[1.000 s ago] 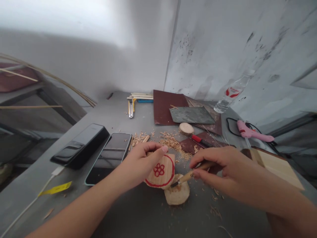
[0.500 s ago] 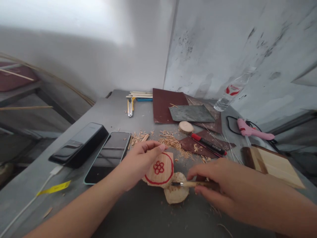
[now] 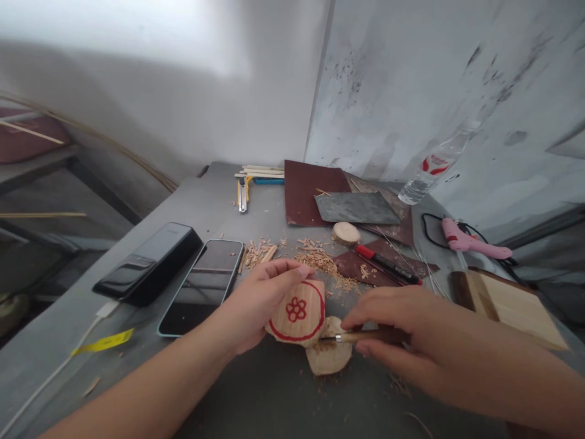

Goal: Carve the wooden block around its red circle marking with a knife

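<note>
My left hand (image 3: 260, 302) grips painted wood slice (image 3: 298, 313) by its edge; right hand (image 3: 402, 332) pinches carving tool (image 3: 354, 336). Slice looks light, stiff.

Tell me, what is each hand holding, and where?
Left hand grips the flower-marked wood slice by its upper edge; right hand pinches the carving tool along its wooden handle.

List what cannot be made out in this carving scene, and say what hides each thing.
Head view only:
- Blade of the carving tool: too small and dark to tell its shape.
- Lower wood slice: partly covered by the painted wood slice and the tool.
- Tool handle: mostly hidden under the right hand.
- Bottle label: blurred, unreadable.
- Wooden board: near corner hidden by the right forearm.
</note>
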Tool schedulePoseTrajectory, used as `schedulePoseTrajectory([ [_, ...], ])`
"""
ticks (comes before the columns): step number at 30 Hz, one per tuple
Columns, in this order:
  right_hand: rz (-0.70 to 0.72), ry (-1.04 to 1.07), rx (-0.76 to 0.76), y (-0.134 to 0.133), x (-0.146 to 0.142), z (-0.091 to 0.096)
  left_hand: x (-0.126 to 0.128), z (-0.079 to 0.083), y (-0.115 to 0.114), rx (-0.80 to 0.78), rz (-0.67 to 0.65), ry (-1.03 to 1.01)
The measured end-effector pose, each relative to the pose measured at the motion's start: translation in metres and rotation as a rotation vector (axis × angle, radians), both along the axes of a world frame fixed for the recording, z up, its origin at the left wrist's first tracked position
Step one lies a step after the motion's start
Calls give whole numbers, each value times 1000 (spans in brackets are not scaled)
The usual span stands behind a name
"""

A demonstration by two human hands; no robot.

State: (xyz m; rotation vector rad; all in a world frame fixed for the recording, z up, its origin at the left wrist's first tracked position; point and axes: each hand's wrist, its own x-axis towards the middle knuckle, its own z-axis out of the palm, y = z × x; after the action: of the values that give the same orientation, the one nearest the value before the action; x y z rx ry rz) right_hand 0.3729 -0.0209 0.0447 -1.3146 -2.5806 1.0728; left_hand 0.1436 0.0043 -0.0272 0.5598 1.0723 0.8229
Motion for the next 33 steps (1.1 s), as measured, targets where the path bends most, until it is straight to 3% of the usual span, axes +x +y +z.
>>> schedulePoseTrajectory([
  [6,-53,212,-100,-3,2,16,1,1,-2,-3,-19,-59],
  [11,-104,354,-175,-4,2,19,2,0,-6,11,-44,-75],
  [14,-233,539,-194,-2,-2,15,3,0,-7,19,-44,-80],
  [20,-375,772,-9,6,-17,-4,4,3,-8,-16,-46,-122],
  [28,-417,1126,-296,5,-28,-18,3,2,-8,-69,-46,-136],
  [33,-440,1120,-245,9,-25,-17,0,2,-10,-33,-112,-211],
])
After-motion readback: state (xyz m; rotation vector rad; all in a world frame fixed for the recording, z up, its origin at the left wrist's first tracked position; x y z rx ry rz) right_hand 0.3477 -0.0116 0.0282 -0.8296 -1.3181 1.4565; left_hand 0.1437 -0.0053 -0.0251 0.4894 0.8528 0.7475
